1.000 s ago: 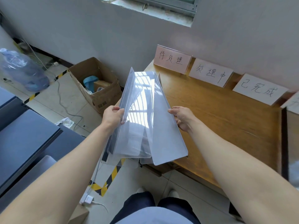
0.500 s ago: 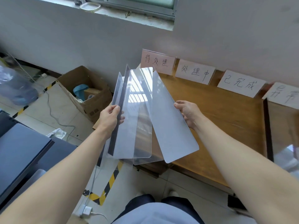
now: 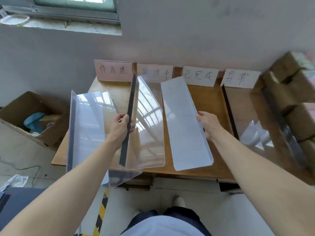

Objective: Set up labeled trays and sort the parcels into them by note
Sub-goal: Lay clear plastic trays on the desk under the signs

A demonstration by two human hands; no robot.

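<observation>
Standing at table (image 3: 209, 103) | left hand (image 3: 119, 126) is gripping clear trays (image 3: 150, 133) by a dark edge, fingers (image 3: 125, 117) curled round it, above table's left end | right hand (image 3: 207, 126) is pinching frosted tray (image 3: 184, 126) by its right rim, over table middle | labels (image 3: 199, 75) are leaning at back.

Bare worktop (image 3: 208, 99) lies open between the held white sheet (image 3: 184, 126) and the resting tray (image 3: 255, 138), walled by label cards (image 3: 199, 75) behind and boxes (image 3: 289, 92) rightward.

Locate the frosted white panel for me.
Head view, right of centre: the frosted white panel, held by the right hand over the wooden table, its far end near the third label card.
</observation>
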